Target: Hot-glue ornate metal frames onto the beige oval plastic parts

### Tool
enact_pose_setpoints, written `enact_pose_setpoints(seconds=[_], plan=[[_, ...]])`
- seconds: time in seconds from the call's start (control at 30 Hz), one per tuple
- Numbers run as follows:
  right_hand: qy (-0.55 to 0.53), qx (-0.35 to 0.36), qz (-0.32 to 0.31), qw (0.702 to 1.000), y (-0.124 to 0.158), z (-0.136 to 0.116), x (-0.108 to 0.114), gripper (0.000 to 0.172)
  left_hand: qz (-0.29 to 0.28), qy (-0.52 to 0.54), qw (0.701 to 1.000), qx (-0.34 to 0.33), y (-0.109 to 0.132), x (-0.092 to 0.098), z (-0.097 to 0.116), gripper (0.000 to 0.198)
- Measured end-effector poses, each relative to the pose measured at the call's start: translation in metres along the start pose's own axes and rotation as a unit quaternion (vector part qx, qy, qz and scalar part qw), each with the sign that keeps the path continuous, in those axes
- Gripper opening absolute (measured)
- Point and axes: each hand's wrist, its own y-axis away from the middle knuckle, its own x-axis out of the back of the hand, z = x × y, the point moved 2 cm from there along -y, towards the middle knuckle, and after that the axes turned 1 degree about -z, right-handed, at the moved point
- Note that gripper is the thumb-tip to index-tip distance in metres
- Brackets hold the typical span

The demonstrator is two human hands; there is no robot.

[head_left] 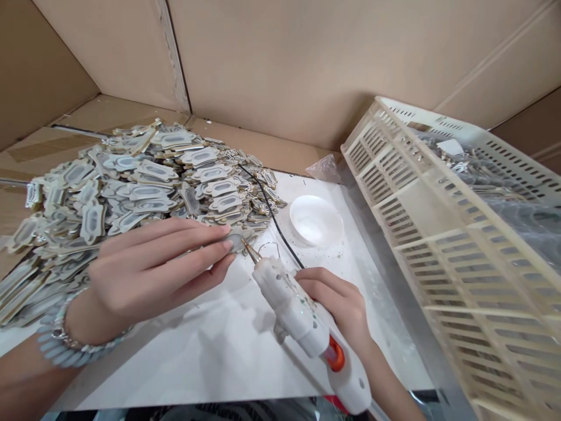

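My left hand [166,269], a beaded bracelet on its wrist, pinches a small flat grey plate [238,242] between thumb and fingers. It looks like the pale frame-shaped pieces [149,193] heaped behind it. My right hand [337,301] is wrapped around a white hot glue gun [298,304] with an orange part near its rear. The gun's brass nozzle points up and left, its tip at the right end of the plate; whether they touch I cannot tell. The right fingertips are partly hidden behind the gun.
A white bowl [313,222] stands on the white board [210,356]. A black cable [280,231] runs from the heap toward my right hand. On the right is a cream plastic crate [407,193] holding bagged pieces. Cardboard walls [280,70] rise behind, with crumpled clear plastic [324,168] near them.
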Motion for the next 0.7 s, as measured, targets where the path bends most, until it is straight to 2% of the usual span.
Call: enact_pose_setpoints(seconds=[0.33,0.7], plan=[[0.009,-0.013,-0.005,1.0,-0.0035,-0.0027,0.0006,0.028,0.027,0.055,0.997,0.052,-0.0015,-0.001,0.0038,0.019],[0.007,-0.007,0.001,1.0,-0.0027,-0.0009,0.0009,0.023,0.021,-0.018,1.0,-0.004,-0.002,-0.0043,0.0019,0.009]])
